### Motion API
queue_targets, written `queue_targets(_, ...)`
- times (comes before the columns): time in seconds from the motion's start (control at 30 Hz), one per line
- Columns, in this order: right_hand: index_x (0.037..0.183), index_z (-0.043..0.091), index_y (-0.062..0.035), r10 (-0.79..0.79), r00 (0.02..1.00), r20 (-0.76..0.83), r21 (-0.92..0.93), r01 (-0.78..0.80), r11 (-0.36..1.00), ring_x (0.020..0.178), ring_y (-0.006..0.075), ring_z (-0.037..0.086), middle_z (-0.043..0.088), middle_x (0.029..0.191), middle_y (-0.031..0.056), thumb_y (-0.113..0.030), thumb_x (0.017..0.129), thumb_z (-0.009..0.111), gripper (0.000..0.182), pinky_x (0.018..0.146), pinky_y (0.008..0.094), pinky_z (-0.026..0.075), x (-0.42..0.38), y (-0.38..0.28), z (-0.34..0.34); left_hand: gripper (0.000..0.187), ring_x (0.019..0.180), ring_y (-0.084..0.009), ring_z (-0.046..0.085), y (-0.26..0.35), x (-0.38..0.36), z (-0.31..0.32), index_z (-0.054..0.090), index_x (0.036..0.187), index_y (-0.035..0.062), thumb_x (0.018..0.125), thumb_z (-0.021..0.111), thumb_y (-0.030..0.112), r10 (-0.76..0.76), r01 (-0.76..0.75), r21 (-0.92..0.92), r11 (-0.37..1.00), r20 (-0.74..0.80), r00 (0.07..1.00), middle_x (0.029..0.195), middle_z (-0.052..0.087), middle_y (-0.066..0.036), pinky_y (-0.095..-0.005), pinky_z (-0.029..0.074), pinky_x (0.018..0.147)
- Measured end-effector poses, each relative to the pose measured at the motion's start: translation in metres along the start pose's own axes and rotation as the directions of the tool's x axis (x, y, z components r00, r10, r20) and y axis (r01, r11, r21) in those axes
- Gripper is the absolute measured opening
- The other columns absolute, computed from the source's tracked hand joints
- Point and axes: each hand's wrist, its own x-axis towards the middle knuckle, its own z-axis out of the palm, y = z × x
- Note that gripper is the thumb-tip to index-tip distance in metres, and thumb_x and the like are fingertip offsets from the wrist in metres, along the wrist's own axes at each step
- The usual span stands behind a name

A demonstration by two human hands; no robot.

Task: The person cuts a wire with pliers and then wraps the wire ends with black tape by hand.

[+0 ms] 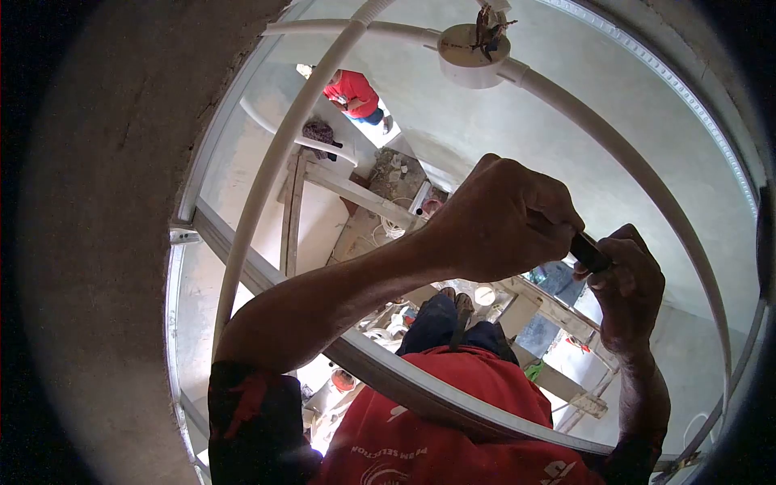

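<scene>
My left hand (517,214) is closed, its fingertips pinching the near end of a small dark block-like object (590,252). My right hand (630,283) grips the other end between thumb and fingers. What kind of thing it is, I cannot make out. Both hands are raised in front of the pale ceiling surface. Above them, a round white junction box (471,65) has dark wire ends (490,34) sticking out of it. White conduit pipes (638,158) run from the box and curve around both arms.
A curved metal channel (388,380) crosses in front of my red shirt. Wooden scaffold beams (356,194) stand below, over a floor with debris and coiled cable (393,229). A person in a red shirt (353,94) is farther down. A rough concrete edge (105,242) fills the left.
</scene>
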Motion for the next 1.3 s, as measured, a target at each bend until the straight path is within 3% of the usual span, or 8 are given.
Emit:
queue_targets(0.23,0.1,0.066,0.0014,0.024,1.0,0.003,0.046,-0.024,0.999,0.077,0.0167,0.059,0.058,0.086,0.0098,-0.032,0.089,0.073,0.036,0.07,0.0296,0.049,0.0,0.001,0.002,0.014,0.078,-0.013,0.073,-0.005,-0.003,0.004,0.075,0.096,0.001,0.087,0.077,0.012,0.022,-0.027,-0.173,0.985,-0.028,0.999,0.084,0.076,-0.011,-0.0271,0.059,0.071)
queue_targets(0.3,0.1,0.066,0.0015,0.01,1.0,0.028,0.01,-0.01,1.0,0.078,0.0168,0.059,0.058,0.086,0.0096,-0.031,0.089,0.074,0.035,0.07,0.0294,0.049,0.0,0.003,-0.002,0.015,0.08,-0.0132,0.073,-0.007,-0.001,0.0,0.075,0.097,-0.0003,0.088,0.077,0.012,-0.066,0.07,-0.226,0.972,0.025,0.997,0.087,0.076,-0.011,-0.0272,0.059,0.074)
queue_targets(0.4,0.1,0.066,0.0015,0.007,0.999,0.047,-0.01,-0.007,1.0,0.078,0.017,0.059,0.058,0.086,0.0094,-0.029,0.088,0.073,0.033,0.07,0.0292,0.049,-0.001,0.0,-0.001,0.015,0.08,-0.0132,0.073,-0.003,-0.001,-0.003,0.075,0.098,-0.0004,0.088,0.076,0.011,-0.129,0.137,-0.206,0.969,0.05,0.99,0.088,0.076,-0.011,-0.0273,0.059,0.073)
queue_targets(0.5,0.1,0.066,0.0013,0.015,1.0,0.026,0.036,-0.016,0.999,0.077,0.0169,0.059,0.058,0.086,0.0093,-0.027,0.088,0.073,0.031,0.07,0.0289,0.048,0.001,0.002,0.003,0.014,0.078,-0.0118,0.071,-0.004,0.0,-0.004,0.075,0.097,-0.0001,0.088,0.075,0.01,-0.081,0.087,-0.119,0.989,0.049,0.995,0.087,0.076,-0.011,-0.0273,0.058,0.07)
queue_targets(0.73,0.102,0.066,0.001,-0.004,1.0,0.021,0.075,0.002,0.997,0.075,0.0157,0.057,0.057,0.084,0.0087,-0.027,0.088,0.072,0.032,0.069,0.029,0.046,0.0,0.007,0.004,0.011,0.074,-0.0096,0.069,-0.005,0.0,-0.002,0.076,0.096,0.0012,0.088,0.074,0.008,-0.119,0.123,-0.164,0.979,0.032,0.992,0.085,0.076,-0.01,-0.0266,0.056,0.066)
queue_targets(1.13,0.101,0.066,0.0017,0.009,0.999,0.04,0.012,-0.01,1.0,0.078,0.0162,0.058,0.058,0.085,0.0087,-0.029,0.089,0.073,0.034,0.07,0.0293,0.047,-0.002,0.01,-0.001,0.02,0.086,-0.0151,0.073,-0.007,0.0,0.001,0.074,0.102,-0.0019,0.083,0.079,0.004,-0.085,0.097,-0.276,0.956,0.055,0.995,0.095,0.076,-0.015,-0.0281,0.06,0.08)
queue_targets(1.23,0.1,0.066,0.0021,0.04,0.999,0.022,0.089,-0.041,0.995,0.079,0.0156,0.058,0.058,0.086,0.0091,-0.032,0.088,0.074,0.037,0.071,0.0294,0.047,-0.003,0.009,0.001,0.019,0.083,-0.014,0.073,-0.008,0.0,0.0,0.075,0.103,-0.0007,0.085,0.078,0.005,-0.08,0.094,-0.285,0.954,0.061,0.995,0.093,0.076,-0.014,-0.0268,0.059,0.077)
queue_targets(1.3,0.1,0.066,0.0021,0.046,0.999,0.023,0.081,-0.048,0.996,0.078,0.0158,0.058,0.059,0.086,0.009,-0.033,0.088,0.074,0.038,0.071,0.0295,0.048,-0.002,0.007,0.0,0.019,0.079,-0.0124,0.072,-0.005,0.0,-0.002,0.076,0.103,0.0012,0.085,0.078,0.007,-0.071,0.084,-0.199,0.976,0.071,0.995,0.093,0.076,-0.013,-0.0255,0.058,0.071)
